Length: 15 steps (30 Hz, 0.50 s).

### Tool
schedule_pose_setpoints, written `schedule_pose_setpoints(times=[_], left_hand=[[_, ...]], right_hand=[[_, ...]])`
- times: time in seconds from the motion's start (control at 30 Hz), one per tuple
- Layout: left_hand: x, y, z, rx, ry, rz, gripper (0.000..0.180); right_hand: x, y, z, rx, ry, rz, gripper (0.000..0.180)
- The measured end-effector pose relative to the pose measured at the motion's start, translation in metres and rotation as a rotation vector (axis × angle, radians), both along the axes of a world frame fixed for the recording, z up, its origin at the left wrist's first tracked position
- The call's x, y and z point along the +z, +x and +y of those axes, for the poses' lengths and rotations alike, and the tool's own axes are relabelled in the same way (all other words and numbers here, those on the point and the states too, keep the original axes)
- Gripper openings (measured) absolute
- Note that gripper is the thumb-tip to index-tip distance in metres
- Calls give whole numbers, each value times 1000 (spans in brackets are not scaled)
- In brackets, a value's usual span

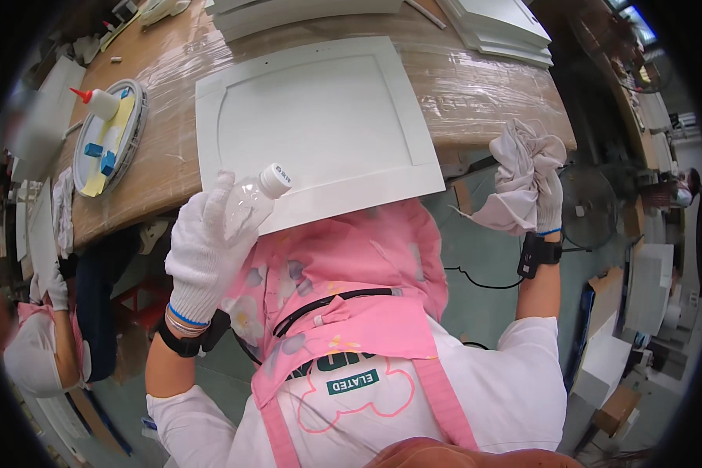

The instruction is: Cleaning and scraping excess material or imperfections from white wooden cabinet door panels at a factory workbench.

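Note:
My left hand (208, 242), in a white knitted glove, is closed around a clear plastic bottle (246, 204) with a white cap. It holds the bottle tilted, cap toward the upper right, over the near left corner of a white panel (312, 117). That panel has a recessed, arched centre and lies on the table with its near edge overhanging. Off to the right, past the table's edge, my right hand (550, 207) is gloved too and grips a bunched whitish cloth (522, 168). The cloth hides most of its fingers.
The table (164, 70) is brown under clear film. On its left, a round lid (139, 129) holds a red-tipped white squeeze bottle (101, 104) and blue blocks (108, 162). White panels (499, 27) are stacked at the back. A co-worker (51, 343) is at far left; a fan (589, 207) stands right.

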<state>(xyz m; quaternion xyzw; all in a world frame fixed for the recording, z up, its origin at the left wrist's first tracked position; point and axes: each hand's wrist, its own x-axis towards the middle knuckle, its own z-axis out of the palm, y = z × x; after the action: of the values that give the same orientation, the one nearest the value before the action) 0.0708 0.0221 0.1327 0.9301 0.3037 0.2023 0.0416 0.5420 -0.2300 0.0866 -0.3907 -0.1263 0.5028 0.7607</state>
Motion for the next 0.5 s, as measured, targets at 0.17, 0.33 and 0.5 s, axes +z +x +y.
schedule_pose_setpoints(times=[0.17,0.33,0.5], left_hand=[[-8,33,-2,-120,-10,-21,86],[-1,75,-25,-147,-26,159,68],[-3,112,-36,-261,41,271,59]], right_hand=[[-2,-1,11,159,73,-26,43],[21,-32,33,64,-24,-160,27],[27,-39,41,81,-74,-267,28]])
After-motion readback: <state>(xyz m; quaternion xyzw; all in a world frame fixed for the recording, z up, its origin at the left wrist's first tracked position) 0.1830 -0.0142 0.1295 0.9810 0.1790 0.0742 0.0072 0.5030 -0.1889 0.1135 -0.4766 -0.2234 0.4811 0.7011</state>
